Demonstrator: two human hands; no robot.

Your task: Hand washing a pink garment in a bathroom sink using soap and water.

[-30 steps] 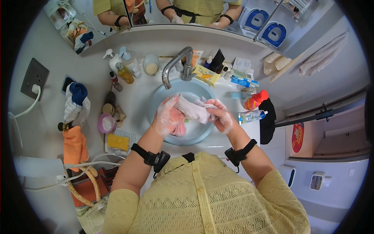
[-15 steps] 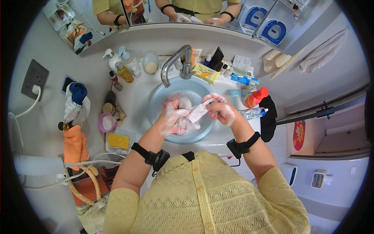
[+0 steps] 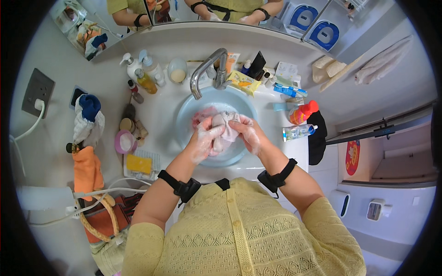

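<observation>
Both soapy hands are over a light blue basin (image 3: 183,143) standing in the washbasin. My left hand (image 3: 205,139) is closed on a wet, pale pinkish-white sock (image 3: 224,133) with grey parts. My right hand (image 3: 250,133) pinches the same sock from the other side, thumb on top. The sock is bunched up between them, and some of its folds are hidden by the fingers. Beside my left hand, a pinkish-red wet cloth (image 3: 201,115) lies in the basin water.
A metal tap (image 3: 208,62) arches over the basin's far rim. Pump bottles (image 3: 131,64) and a yellow bottle (image 3: 146,83) stand at the back left. On the right are a red bottle (image 3: 303,112) and a toothpaste tube (image 3: 299,132). A yellow soap bar (image 3: 139,164) lies front left.
My right hand has come left and in toward my left hand. The sock, stretched out between the hands before, is now gathered up. The view has shifted slightly.
</observation>
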